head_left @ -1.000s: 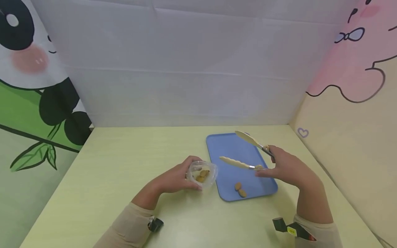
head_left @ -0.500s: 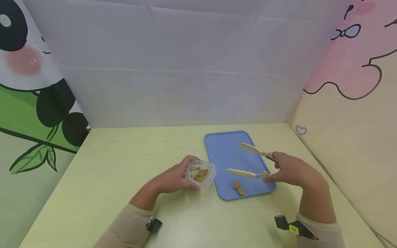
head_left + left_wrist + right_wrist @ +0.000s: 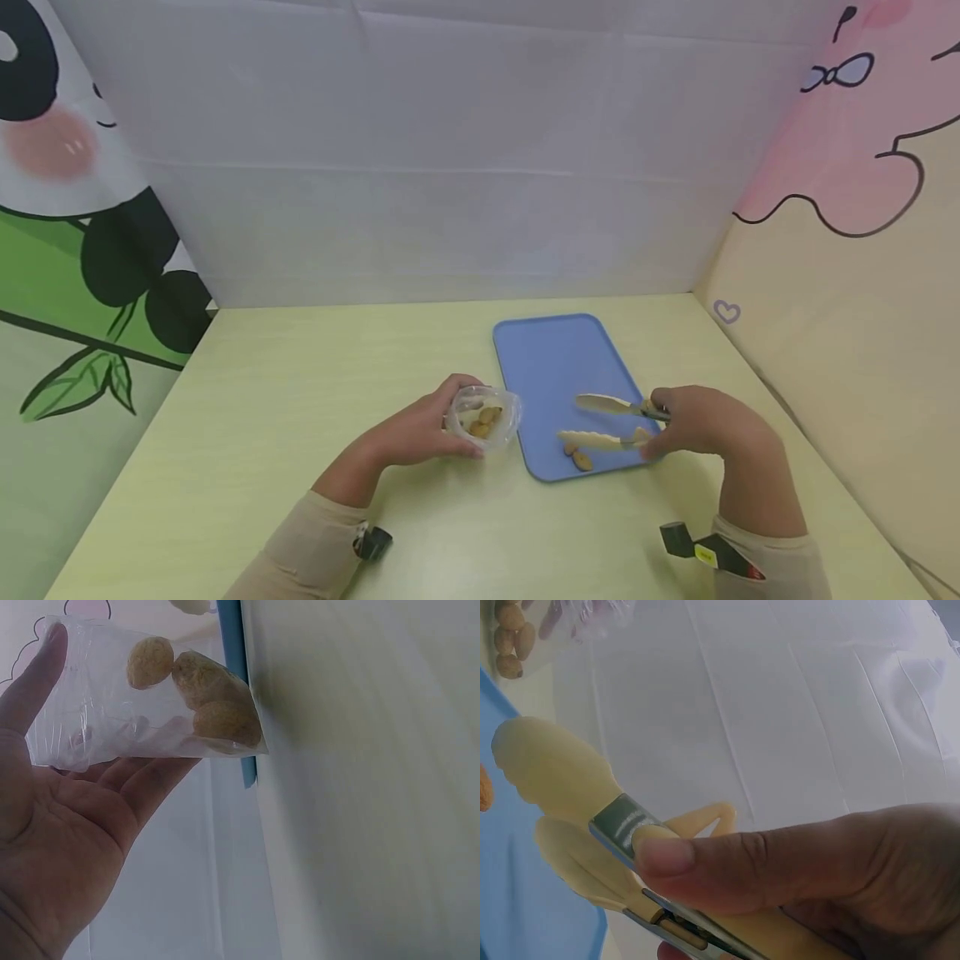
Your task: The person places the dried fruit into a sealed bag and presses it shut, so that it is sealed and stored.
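Observation:
My left hand [image 3: 423, 429] holds a clear plastic bag [image 3: 495, 417] upright, thumb and fingers spread around its sides near the tray's left edge. Several brown oval nut-like pieces [image 3: 225, 722] lie at the bottom of the bag. In my right hand [image 3: 712, 425] is a pair of tongs [image 3: 630, 821] with cream-coloured heads and metal arms. The tong heads point left, spread apart, above the blue tray [image 3: 547, 358]. Two more brown oval pieces [image 3: 582, 461] lie near the tray's front edge, partly covered by the nearer tong head in the head view.
The tray stands on a pale yellow table [image 3: 337, 358], right of the middle. A white sheet [image 3: 420, 208] hangs behind the table. Painted walls [image 3: 847, 317] bound the left and right. A black strap device [image 3: 712, 554] sits on the right sleeve.
My right hand has lowered the tongs toward the two pieces at the tray's front, and the heads have come closer together. The left hand and the bag have stayed nearly still.

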